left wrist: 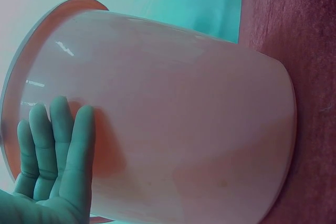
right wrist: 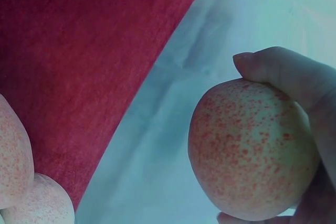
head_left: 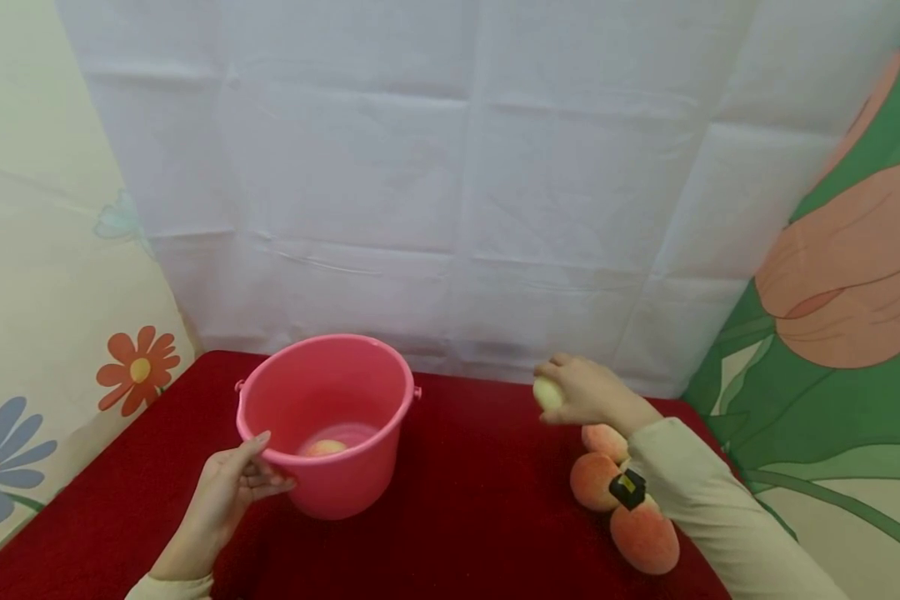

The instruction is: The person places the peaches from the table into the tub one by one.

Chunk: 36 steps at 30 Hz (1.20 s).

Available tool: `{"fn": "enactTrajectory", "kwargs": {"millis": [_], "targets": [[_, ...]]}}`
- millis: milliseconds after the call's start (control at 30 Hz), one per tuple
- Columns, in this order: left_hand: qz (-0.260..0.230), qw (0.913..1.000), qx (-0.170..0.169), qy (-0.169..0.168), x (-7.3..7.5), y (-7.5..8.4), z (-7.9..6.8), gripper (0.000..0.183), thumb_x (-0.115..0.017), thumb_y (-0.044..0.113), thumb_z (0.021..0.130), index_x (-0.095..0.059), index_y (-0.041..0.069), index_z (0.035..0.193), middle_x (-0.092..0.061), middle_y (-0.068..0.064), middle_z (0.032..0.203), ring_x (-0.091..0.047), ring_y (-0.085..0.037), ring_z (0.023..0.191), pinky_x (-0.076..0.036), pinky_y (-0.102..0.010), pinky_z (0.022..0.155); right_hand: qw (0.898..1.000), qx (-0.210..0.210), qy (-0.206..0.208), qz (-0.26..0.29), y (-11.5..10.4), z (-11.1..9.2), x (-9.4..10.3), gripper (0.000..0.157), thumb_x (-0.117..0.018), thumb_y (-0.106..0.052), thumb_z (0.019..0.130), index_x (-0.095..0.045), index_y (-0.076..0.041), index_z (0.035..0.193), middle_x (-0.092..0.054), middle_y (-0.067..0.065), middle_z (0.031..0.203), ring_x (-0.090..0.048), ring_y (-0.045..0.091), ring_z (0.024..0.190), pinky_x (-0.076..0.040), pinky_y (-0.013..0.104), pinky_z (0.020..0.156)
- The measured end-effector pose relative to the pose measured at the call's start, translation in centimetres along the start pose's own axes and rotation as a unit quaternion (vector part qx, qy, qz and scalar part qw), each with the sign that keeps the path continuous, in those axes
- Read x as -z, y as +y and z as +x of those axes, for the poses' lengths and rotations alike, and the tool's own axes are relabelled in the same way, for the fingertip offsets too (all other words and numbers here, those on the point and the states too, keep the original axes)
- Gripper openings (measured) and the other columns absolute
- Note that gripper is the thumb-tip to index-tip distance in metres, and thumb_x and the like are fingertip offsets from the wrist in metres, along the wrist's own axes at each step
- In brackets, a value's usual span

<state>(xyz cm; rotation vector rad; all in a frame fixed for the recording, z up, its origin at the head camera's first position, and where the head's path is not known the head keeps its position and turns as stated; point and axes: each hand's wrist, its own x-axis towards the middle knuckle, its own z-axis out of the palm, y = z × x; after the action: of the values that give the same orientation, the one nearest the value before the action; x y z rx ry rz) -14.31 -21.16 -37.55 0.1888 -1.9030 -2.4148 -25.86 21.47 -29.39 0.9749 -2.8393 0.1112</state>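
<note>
A pink bucket (head_left: 345, 487) stands upright on the left side of the red cloth. My left hand (head_left: 228, 492) holds its near-left rim, thumb over the edge and fingers along the outer wall; the left wrist view shows those fingers (left wrist: 76, 150) against the bucket (left wrist: 184, 108). Inside, a peach (head_left: 327, 447) lies on the bottom. To the right, my right hand (head_left: 587, 392) grips another peach (head_left: 547, 393) above the cloth. That peach (right wrist: 252, 150) is pale with red speckles in the right wrist view, the thumb over its top.
Below my right forearm several peaches lie grouped, among them a reddish peach (head_left: 645, 537) and one peach (head_left: 594, 481) beside it. A black wrist device (head_left: 627, 488) partly covers them. White sheeting (head_left: 450, 208) hangs behind the red cloth (head_left: 472, 517); painted walls flank it.
</note>
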Motion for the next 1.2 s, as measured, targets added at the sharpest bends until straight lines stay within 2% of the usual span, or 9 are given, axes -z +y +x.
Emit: {"fn": "enactTrajectory", "kwargs": {"millis": [267,500,833,1200], "targets": [[-0.002,0.9999,0.009,0.005,0.0,0.1,-0.1,0.041,-0.048,0.023,0.095,-0.063,0.011,0.059,-0.056,-0.003,0.054,-0.065,-0.018,0.058,-0.055,-0.036,0.063,1.0,0.004,0.007,-0.01,-0.3,0.0,0.7,0.057,-0.076,-0.035,0.065,-0.06,-0.007,0.111,-0.056,0.01,0.1,-0.056,0.025,0.079,-0.046,0.036,0.055],[-0.004,1.0,0.004,-0.002,0.0,0.1,-0.1,0.042,-0.047,0.022,0.095,-0.063,0.011,0.059,-0.056,-0.003,0.054,-0.065,-0.018,0.058,-0.055,-0.036,0.063,0.999,0.013,0.027,-0.018,-0.5,0.1,1.1,0.057,-0.076,-0.035,0.064,-0.06,-0.007,0.111,-0.055,0.009,0.1,-0.055,0.024,0.077,-0.045,0.036,0.055],[-0.002,1.0,0.001,0.001,0.0,0.0,0.0,0.041,-0.048,0.022,0.095,-0.062,0.011,0.058,-0.056,-0.003,0.054,-0.065,-0.018,0.058,-0.055,-0.037,0.063,0.999,0.017,0.033,-0.02,-0.5,0.1,1.3,0.058,-0.076,-0.036,0.064,-0.059,-0.007,0.112,-0.055,0.009,0.099,-0.055,0.022,0.076,-0.045,0.035,0.054],[-0.006,1.0,-0.001,-0.003,0.1,0.1,0.0,0.041,-0.048,0.021,0.095,-0.063,0.011,0.058,-0.056,-0.003,0.054,-0.065,-0.018,0.058,-0.055,-0.038,0.063,0.998,-0.001,0.061,-0.021,-1.0,0.6,2.0,0.059,-0.076,-0.036,0.065,-0.059,-0.007,0.114,-0.056,0.013,0.108,-0.056,0.029,0.088,-0.048,0.04,0.059]]}}
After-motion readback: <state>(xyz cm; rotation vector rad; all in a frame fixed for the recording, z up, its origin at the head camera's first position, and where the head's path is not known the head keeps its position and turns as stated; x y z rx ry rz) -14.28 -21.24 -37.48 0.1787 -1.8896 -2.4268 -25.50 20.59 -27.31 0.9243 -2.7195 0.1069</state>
